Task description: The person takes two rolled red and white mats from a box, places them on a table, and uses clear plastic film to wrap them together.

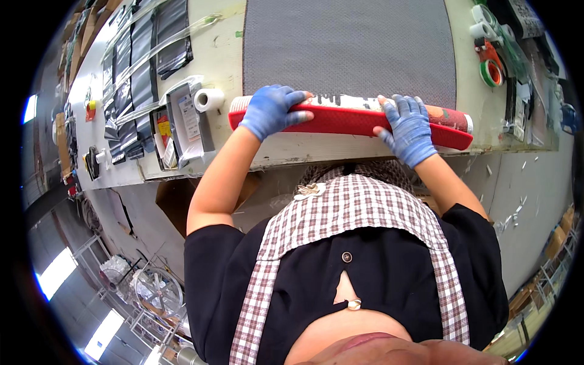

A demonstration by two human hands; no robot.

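Observation:
A mat lies across the table, its grey textured underside (347, 48) facing up and reaching away from me. Its near end is turned into a roll (347, 120), red on the near side, with a white, patterned strip along the top. In a blue glove with bare fingertips, my left hand (267, 114) wraps over the roll's left part, thumb on the near side. My right hand (409, 130), gloved likewise, grips the roll right of the middle, fingers over the top and thumb toward me. The roll sits close to the table's front edge.
Left of the mat are a white roll (209, 100), a grey box with papers (185, 118) and dark plastic bags (173, 36). An orange tape dispenser (487, 52) and green tape roll (491, 73) lie at the right. The table's front edge (286, 159) runs before me.

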